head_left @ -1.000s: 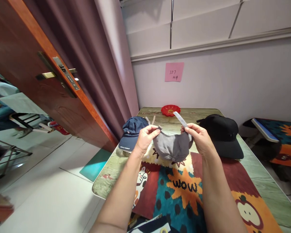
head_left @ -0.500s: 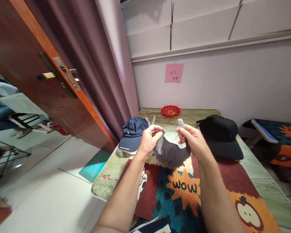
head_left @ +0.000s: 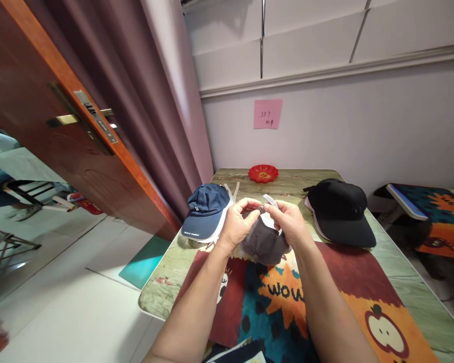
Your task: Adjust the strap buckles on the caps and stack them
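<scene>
A grey baseball cap (head_left: 264, 246) is held over the patterned mat, its back opening toward the wall. My left hand (head_left: 242, 222) pinches the buckle end of its rear strap. Close beside it, my right hand (head_left: 287, 219) grips the other strap end, whose pale tip (head_left: 270, 200) sticks up past the fingers. The two strap ends are almost together, and my fingers partly hide where they meet. A navy cap (head_left: 206, 212) lies to the left of my left hand. To the right of my right hand sits a black cap (head_left: 339, 212).
At the table's back is a red scalloped dish (head_left: 263, 174). A colourful mat (head_left: 230, 312) covers the table's (head_left: 162, 280) near part. The brown door (head_left: 79, 126) stands at left, with a person partly visible beyond it. Another table (head_left: 435, 212) is at right.
My right hand has moved left, bringing its strap end from well apart to close against my left hand. The cap's back opening has narrowed. The view has shifted slightly.
</scene>
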Demonstrator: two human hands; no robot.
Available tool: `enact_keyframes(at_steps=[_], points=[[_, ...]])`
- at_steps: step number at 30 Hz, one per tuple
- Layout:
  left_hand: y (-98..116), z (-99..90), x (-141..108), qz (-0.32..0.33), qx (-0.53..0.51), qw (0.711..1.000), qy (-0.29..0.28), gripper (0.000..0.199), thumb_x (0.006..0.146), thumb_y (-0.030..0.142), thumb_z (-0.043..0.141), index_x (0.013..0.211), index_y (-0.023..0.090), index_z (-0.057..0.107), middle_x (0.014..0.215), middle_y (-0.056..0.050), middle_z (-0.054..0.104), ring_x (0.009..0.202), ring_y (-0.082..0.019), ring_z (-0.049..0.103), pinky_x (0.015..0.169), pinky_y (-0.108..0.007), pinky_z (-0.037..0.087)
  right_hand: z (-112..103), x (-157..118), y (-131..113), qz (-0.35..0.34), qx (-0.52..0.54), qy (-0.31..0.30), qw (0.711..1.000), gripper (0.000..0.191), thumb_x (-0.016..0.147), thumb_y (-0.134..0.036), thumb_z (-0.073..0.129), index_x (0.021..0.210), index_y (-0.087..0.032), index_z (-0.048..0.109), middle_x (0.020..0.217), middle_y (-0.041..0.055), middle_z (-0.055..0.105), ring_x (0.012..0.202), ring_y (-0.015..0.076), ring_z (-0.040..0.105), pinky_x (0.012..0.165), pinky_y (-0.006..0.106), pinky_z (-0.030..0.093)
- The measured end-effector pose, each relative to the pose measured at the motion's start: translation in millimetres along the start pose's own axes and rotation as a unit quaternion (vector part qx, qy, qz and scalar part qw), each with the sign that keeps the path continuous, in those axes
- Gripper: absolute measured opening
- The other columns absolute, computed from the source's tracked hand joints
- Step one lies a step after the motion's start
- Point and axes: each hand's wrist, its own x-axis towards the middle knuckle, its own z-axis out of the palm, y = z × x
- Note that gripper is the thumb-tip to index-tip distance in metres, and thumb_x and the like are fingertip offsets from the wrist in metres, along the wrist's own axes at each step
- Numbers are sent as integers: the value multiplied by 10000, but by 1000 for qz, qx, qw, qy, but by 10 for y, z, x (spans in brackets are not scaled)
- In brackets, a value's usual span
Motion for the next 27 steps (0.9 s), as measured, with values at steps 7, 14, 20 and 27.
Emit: enact_keyframes(at_steps=[7, 14, 20, 27], points=[[112, 52, -46, 114, 173, 976, 61, 139, 756, 244, 793, 888, 269, 756, 943, -59, 711, 967, -264, 586, 966, -378, 411, 79, 36, 96, 19, 67, 10, 998, 403, 723, -511, 779, 604, -204, 547, 509, -69, 408, 425, 68, 289, 396, 239, 238], [141, 33, -71, 128, 278, 951, 54, 121, 816, 187, 720, 902, 269, 745, 915, -52, 729, 913, -262, 595, 906, -384, 392, 120, -26, 40, 4, 20, -9, 1000, 391, 746, -549, 773, 686, -193, 622, 533, -60, 427, 447, 79, 326, 409, 242, 237], [106, -90, -41, 122, 214, 964, 96, 149, 747, 214, 804, 875, 284, 775, 935, -48, 733, 934, -258, 597, 937, -385, 409, 147, -34, -25, -5, 57, 23, 998, 450, 813, -663, 657, 847, -215, 643, 516, -84, 350, 438, 90, 286, 397, 232, 246], [37, -91, -33, 53, 76, 992, 82, 161, 726, 240, 824, 885, 235, 801, 825, -27, 686, 720, -167, 580, 710, -283, 465, 106, -46, -44, 19, 19, -31, 999, 377, 788, -537, 696, 663, -203, 574, 570, -37, 487, 509, 97, 406, 481, 224, 380]])
